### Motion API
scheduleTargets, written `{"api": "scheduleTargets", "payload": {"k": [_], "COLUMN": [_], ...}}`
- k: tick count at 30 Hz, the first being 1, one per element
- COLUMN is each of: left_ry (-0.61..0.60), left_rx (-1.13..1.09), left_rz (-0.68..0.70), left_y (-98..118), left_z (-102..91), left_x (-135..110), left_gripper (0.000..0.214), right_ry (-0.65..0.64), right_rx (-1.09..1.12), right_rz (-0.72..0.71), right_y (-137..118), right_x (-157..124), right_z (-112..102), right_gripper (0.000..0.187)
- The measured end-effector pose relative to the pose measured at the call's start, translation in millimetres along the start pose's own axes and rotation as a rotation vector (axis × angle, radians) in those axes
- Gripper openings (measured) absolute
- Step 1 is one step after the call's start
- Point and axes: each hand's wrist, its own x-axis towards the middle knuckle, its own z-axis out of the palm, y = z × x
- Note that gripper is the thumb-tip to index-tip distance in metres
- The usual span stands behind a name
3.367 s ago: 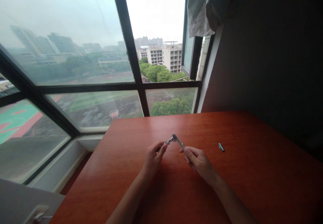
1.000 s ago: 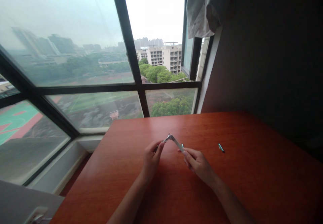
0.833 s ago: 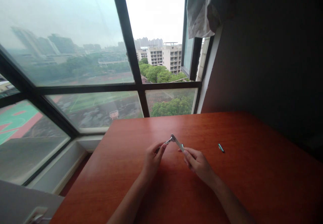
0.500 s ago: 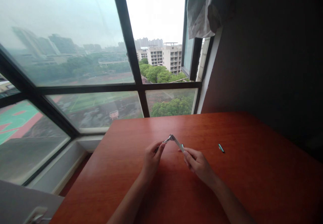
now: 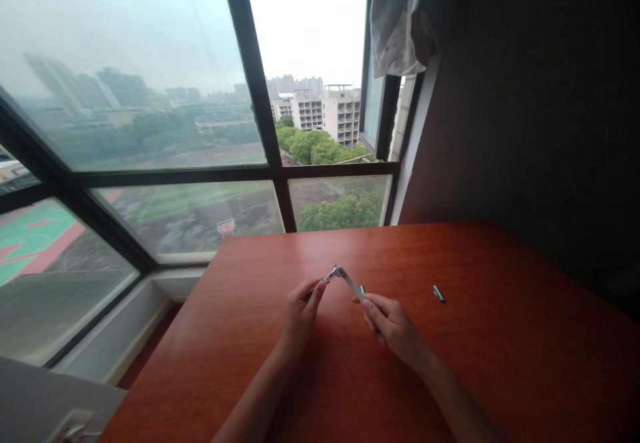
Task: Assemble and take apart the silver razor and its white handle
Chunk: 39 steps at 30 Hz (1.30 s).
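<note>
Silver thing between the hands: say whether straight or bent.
Bent: the silver thing peaks between left hand and right hand, sloping down to each. One piece or two: cannot tell.

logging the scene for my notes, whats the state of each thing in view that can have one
Left hand: closed on the silver piece
Right hand: closed on the silver bar
Silver piece: held, meeting the silver bar at an angle; joined or not, cannot tell
Silver bar: held, tilted
Teal-and-black item: lying on the table, untouched
Window sash: swung open
Cloth: hanging, creased
</note>
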Motion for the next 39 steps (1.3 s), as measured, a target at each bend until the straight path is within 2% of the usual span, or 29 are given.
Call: {"api": "scheduleTargets", "payload": {"k": [10,24,35,39], "left_ry": [-0.042,-0.016,-0.064,-0.039], "left_rx": [0.006,0.007,-0.026,-0.012], "left_rz": [0.045,0.06,0.067,0.058], "left_y": [1.8,3.3,2.8,3.8], "left_z": [2.2,1.8,4.7,4.0], "left_x": [-1.8,-2.3,-2.6,-2.4], "left_gripper": [0.033,0.034,0.034,0.034], "right_ry": [0.031,-0.035,-0.032,-0.028], "right_rx": [0.052,0.064,0.05,0.047], "right_rz": [-0.007,0.003,-0.005,-0.005], "right_y": [3.2,3.6,6.6,3.0], "right_x": [1.6,0.3,-0.1,-0.1], "right_z": [-2.8,-1.8,-2.1,-1.9], "right_gripper": [0.046,0.045,0.043,0.044]}}
